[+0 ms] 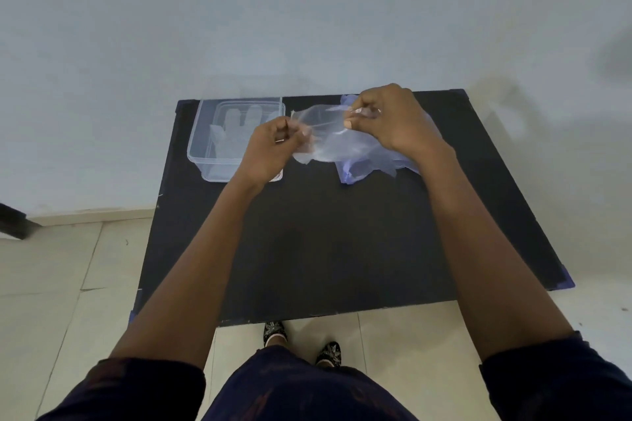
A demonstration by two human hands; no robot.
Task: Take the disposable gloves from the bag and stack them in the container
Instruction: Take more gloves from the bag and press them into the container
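A thin clear disposable glove is stretched in the air between my two hands above the black table. My left hand pinches its left edge; my right hand pinches its right end. Under my right hand lies the bluish plastic bag, crumpled on the table. At the back left stands the clear plastic container, with at least one clear glove lying flat inside, fingers pointing toward the wall.
The black table has blue tape at its corners and stands against a pale wall. Tiled floor surrounds it, with my feet at its front edge. A dark object sits on the floor at far left.
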